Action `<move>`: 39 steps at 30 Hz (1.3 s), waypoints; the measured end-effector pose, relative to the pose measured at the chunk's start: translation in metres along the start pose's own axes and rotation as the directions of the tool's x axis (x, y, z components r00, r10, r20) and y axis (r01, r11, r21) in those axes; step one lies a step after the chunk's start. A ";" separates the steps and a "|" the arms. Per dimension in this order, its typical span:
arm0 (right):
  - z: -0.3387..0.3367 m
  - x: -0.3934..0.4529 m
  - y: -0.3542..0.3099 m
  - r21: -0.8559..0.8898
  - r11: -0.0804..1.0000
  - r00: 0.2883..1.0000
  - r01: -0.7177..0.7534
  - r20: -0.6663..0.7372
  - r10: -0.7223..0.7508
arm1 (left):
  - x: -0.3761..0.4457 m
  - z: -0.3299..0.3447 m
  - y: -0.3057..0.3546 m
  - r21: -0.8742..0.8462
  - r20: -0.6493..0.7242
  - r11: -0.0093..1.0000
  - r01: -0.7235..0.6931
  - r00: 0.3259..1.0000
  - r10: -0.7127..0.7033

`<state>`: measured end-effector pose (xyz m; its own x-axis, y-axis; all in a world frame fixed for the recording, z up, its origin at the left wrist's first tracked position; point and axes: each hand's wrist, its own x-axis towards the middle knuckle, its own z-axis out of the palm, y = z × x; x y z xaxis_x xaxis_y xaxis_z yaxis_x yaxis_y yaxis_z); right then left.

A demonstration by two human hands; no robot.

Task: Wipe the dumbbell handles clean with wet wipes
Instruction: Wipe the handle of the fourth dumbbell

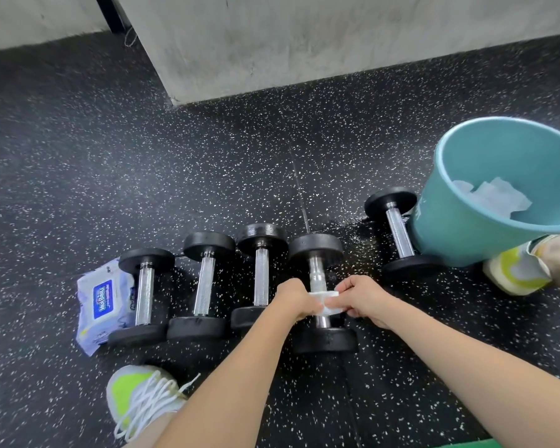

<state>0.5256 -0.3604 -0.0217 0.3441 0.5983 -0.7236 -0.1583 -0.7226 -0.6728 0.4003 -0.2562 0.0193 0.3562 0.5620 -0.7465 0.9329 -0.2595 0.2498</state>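
The left hand (293, 299) and the right hand (359, 297) were both closed on one folded white wet wipe (324, 302); the wipe was wrapped around the chrome handle (317, 276) of the fourth dumbbell (320, 292) in the row, near its lower end; each hand pinched one side of the wipe, so the handle sat just between them and neither was clearly nearer. The long axis of this handle ran away from the person, from the near black head toward the far one; I judged that the coming stroke must go along this axis, upward in the view, because the bare metal lay beyond the hands. Three more dumbbells (204, 279) lay parallel at the left, close together; the wipes pack (102, 300) rested beside the leftmost one, touching it. A fifth dumbbell (400, 231) lay apart at the right, just beside a teal bucket (466, 221) holding used wipes (495, 197); all stood on the speckled floor (207, 156).
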 end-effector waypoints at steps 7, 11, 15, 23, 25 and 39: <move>0.000 -0.009 0.005 -0.232 0.972 0.987 0.019 0.161 0.020 | -0.005 0.000 0.000 0.308 0.043 0.948 -0.082 0.996 0.072; 0.001 -0.008 0.004 -0.251 0.967 0.990 0.050 0.143 -0.014 | -0.003 0.003 -0.005 0.229 0.022 0.972 -0.062 0.998 0.059; 0.003 -0.003 0.002 -0.154 0.985 0.997 0.079 -0.011 -0.081 | 0.003 0.009 -0.010 -0.074 -0.080 0.997 0.017 0.997 -0.023; 0.008 0.007 -0.009 0.080 0.991 0.987 0.109 -0.128 -0.098 | 0.008 0.019 -0.008 -0.488 -0.268 0.872 -0.039 0.957 -0.107; 0.009 0.012 -0.010 0.157 0.983 0.988 0.098 -0.131 -0.078 | 0.011 0.020 -0.003 -0.546 -0.283 0.837 -0.045 0.950 -0.134; 0.014 0.039 -0.018 0.386 0.921 0.989 0.056 -0.146 0.001 | 0.037 0.009 0.006 -0.761 -0.188 0.649 -0.008 0.960 -0.209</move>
<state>0.5285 -0.3193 -0.0402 0.4756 0.5407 -0.6939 -0.4837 -0.4980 -0.7197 0.4183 -0.2444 -0.0127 0.1568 0.7414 -0.6525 0.6433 0.4246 0.6371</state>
